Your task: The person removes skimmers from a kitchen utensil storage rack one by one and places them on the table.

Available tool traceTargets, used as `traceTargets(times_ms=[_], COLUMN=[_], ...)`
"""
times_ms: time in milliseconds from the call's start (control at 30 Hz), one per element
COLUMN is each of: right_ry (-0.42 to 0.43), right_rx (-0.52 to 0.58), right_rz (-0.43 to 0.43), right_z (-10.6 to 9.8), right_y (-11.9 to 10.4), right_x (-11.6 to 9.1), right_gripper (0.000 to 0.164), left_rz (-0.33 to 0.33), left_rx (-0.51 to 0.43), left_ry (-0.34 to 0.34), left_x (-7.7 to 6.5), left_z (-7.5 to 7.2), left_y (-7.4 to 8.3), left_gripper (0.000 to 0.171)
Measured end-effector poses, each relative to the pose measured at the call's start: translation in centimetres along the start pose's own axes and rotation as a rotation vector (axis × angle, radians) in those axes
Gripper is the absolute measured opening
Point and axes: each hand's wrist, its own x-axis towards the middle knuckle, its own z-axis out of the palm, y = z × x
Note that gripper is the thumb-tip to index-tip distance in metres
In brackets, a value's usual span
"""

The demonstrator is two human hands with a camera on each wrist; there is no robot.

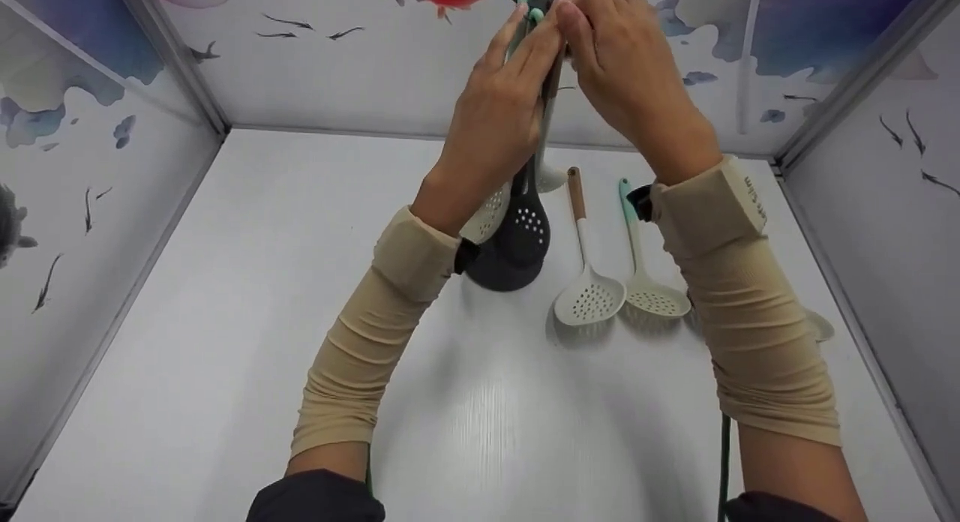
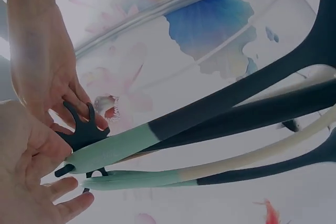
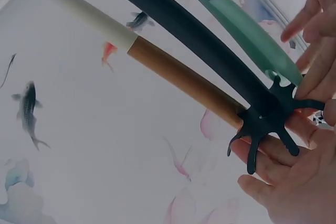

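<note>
A dark utensil rack with curved hooks (image 3: 262, 116) stands upright, its round base (image 1: 499, 276) on the white table. Both hands are up at its hooked top. My left hand (image 1: 499, 106) holds the rack beside the end of a mint-green handle (image 2: 115, 148); two of its fingers stick out below. From the other side, my right hand (image 1: 630, 64) grips the rack among the hooks, fingertips under the prongs. A brown handle (image 3: 184, 85) also hangs there. Lower down, a black slotted spoon (image 1: 525, 229) and a cream slotted head (image 1: 491, 214) hang, partly hidden by my left wrist.
Right of the rack, a brown-handled white skimmer (image 1: 591, 297) and a mint-handled cream skimmer (image 1: 654, 298) lie on the table (image 1: 262, 297). Another pale utensil (image 1: 819, 325) is mostly behind my right sleeve. Printed panels (image 1: 337, 79) wall in the back and both sides.
</note>
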Motion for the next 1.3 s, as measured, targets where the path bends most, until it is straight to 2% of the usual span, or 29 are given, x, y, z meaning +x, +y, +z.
traceTargets(times_ms=[133, 200, 267, 333, 400, 533, 600, 667, 800, 933, 1067, 1300], right_ry=[-0.038, -0.054, -0.053, -0.041, -0.025, -0.026, -0.039, -0.055, -0.101, -0.157, -0.186, -0.208], right_rx=[0.005, 0.005, -0.004, -0.018, -0.030, -0.037, -0.033, -0.025, -0.012, -0.015, -0.016, 0.004], right_rz=[0.009, 0.026, 0.036, 0.045, 0.059, 0.088, 0.096, 0.106, 0.141, 0.170, 0.163, 0.157], right_z=[-0.3, -0.4, -0.3, -0.3, -0.4, -0.4, -0.3, -0.2, -0.3, -0.4, -0.6, -1.0], right_y=[0.2, 0.3, 0.3, 0.4, 0.5, 0.7, 0.6, 0.6, 0.3, -0.1, -0.5, -0.7], right_x=[0.0, -0.1, -0.1, -0.1, 0.1, 0.5, 0.7, 0.9, 1.4, 2.0, 2.3, 2.5], right_gripper=[0.042, 0.043, 0.044, 0.044, 0.044, 0.046, 0.047, 0.048, 0.049, 0.048, 0.048, 0.047], left_rz=[0.029, 0.010, -0.038, -0.109, -0.179, -0.300, -0.340, -0.374, -0.408, -0.408, -0.409, -0.378], left_rx=[-0.198, -0.355, -0.494, -0.595, -0.647, -0.680, -0.672, -0.669, -0.680, -0.714, -0.729, -0.745], left_ry=[0.097, 0.174, 0.219, 0.213, 0.165, 0.006, -0.039, -0.053, -0.023, 0.012, 0.047, 0.093], left_x=[-1.6, -2.6, -3.5, -4.1, -4.3, -4.4, -4.5, -4.8, -5.3, -5.7, -5.9, -6.1], left_z=[1.4, 2.3, 3.2, 4.0, 4.9, 6.7, 7.7, 8.5, 9.6, 9.7, 9.3, 7.7], left_y=[-0.5, -0.9, -1.1, -1.3, -1.4, -1.4, -1.5, -1.6, -2.1, -2.4, -2.5, -2.3], left_gripper=[0.045, 0.044, 0.043, 0.041, 0.040, 0.045, 0.044, 0.039, 0.026, 0.023, 0.021, 0.020])
